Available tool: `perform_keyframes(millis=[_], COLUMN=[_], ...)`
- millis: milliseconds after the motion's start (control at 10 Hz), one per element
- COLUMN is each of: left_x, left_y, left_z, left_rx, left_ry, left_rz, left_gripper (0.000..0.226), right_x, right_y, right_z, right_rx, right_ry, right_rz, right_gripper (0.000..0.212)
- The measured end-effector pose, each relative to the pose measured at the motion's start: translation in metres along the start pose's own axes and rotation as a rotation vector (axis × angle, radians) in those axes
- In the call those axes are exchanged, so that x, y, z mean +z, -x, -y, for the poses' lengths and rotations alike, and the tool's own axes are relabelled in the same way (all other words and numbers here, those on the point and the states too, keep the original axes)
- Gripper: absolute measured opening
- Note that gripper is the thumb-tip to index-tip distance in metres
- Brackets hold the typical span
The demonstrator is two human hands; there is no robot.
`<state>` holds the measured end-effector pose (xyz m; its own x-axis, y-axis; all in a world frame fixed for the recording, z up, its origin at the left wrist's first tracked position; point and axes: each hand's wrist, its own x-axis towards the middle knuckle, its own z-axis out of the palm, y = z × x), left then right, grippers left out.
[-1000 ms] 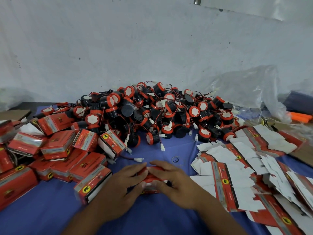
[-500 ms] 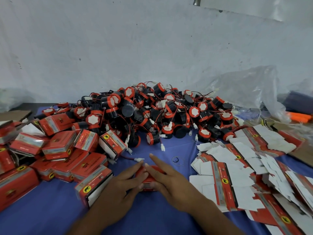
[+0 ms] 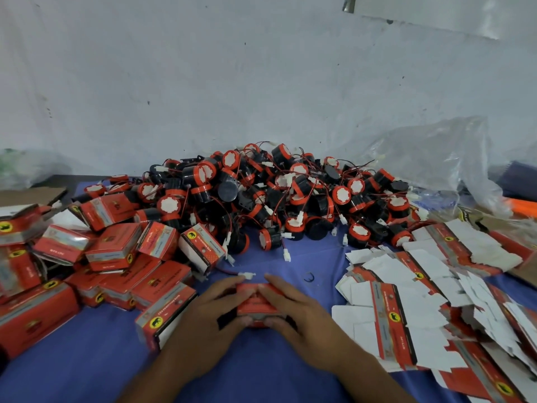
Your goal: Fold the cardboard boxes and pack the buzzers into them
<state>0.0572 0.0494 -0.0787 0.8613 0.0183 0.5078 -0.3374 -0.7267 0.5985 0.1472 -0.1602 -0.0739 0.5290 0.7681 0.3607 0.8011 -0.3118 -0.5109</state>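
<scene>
A small red cardboard box (image 3: 257,305) rests on the blue cloth at the near centre, gripped from both sides. My left hand (image 3: 207,324) wraps its left side and my right hand (image 3: 302,317) its right side, with fingertips meeting on top. A big heap of black and red buzzers (image 3: 276,199) with thin wires lies behind it. Folded, closed red boxes (image 3: 116,266) are piled on the left. Flat unfolded box blanks (image 3: 430,301) are spread on the right.
A loose white connector on a red wire (image 3: 246,275) lies just beyond my hands. Crumpled clear plastic bag (image 3: 436,158) sits at the back right against the white wall. An orange object (image 3: 520,205) shows at the right edge. Brown cardboard (image 3: 29,194) lies far left.
Both hands stay on the small red box; the fingers have shifted over its top and pressed closer together. The piles have not moved.
</scene>
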Motion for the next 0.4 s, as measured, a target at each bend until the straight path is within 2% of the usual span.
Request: perform_keyframes(millis=[300, 400], left_x=[0.0, -0.001], left_y=[-0.001, -0.001], left_z=[-0.001, -0.004], left_rx=[0.006, -0.007], left_ry=[-0.06, -0.043], left_rz=[-0.024, -0.04], left_gripper=[0.051, 0.05], right_x=[0.0, -0.017], right_y=[-0.001, -0.003], right_z=[-0.002, 0.01], right_rx=[0.087, 0.172], right_ry=[-0.074, -0.175], right_rz=[0.01, -0.086], right_gripper=[0.058, 0.053])
